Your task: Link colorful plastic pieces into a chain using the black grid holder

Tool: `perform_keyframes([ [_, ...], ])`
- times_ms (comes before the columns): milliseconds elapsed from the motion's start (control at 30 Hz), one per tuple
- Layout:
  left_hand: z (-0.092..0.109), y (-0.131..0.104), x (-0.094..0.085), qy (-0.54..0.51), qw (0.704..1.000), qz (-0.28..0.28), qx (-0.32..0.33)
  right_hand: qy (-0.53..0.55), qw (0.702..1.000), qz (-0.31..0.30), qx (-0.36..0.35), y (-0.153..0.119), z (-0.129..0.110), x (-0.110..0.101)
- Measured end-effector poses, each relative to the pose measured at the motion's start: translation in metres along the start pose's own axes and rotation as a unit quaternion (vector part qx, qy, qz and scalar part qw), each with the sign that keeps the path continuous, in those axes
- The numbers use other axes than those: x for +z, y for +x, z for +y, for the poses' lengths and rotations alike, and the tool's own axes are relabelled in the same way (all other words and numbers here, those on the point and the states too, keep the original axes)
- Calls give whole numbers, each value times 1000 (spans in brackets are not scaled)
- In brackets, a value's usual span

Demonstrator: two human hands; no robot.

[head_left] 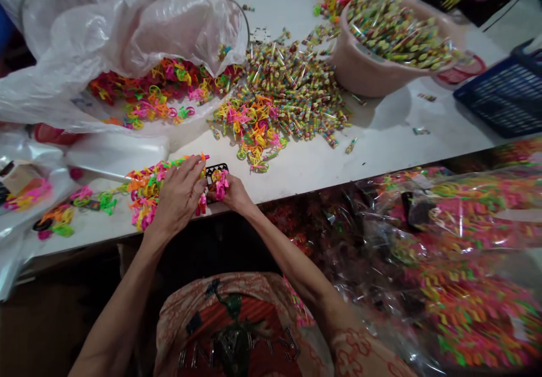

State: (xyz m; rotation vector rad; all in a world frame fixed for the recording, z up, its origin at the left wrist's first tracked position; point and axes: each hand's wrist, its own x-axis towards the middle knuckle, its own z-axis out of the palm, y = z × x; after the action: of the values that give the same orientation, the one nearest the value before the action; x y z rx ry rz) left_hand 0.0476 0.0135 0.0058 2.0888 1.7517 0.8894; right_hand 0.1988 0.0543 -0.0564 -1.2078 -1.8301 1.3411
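My left hand lies with its fingers stretched over a row of colourful plastic pieces at the table's front edge. Beside it, my right hand has its fingers closed round a pink plastic piece. Between the hands is a black grid tray, its near part hidden by the pink piece and my fingers. Behind them lies a loose heap of neon plastic pieces, touching a large pile of small candy-filled tubes.
A pink basin full of tubes stands at the back right, near a blue basket. A clear plastic bag with more pieces covers the back left. Filled bags lie below the table on the right.
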Motion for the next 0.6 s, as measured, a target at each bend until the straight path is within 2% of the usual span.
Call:
perform_keyframes([
  [67, -2, -2, 6, 11, 1000, -17, -2, -46, 999, -15, 2, -1, -1, -5],
  [167, -2, -4, 11, 6, 1000, -14, -12, -44, 998, -27, 24, -3, 1, -10],
  [300, -3, -6, 10, -4, 1000, -10, -16, -9, 999, -15, 33, -8, 4, -9],
  [400, -3, -6, 10, 2, 1000, -12, -13, -26, 999, -7, 43, -13, 2, -11],
  [600, -1, -5, 5, 72, 997, -16, 10, 10, 999, 28, 44, -15, 1, -12],
])
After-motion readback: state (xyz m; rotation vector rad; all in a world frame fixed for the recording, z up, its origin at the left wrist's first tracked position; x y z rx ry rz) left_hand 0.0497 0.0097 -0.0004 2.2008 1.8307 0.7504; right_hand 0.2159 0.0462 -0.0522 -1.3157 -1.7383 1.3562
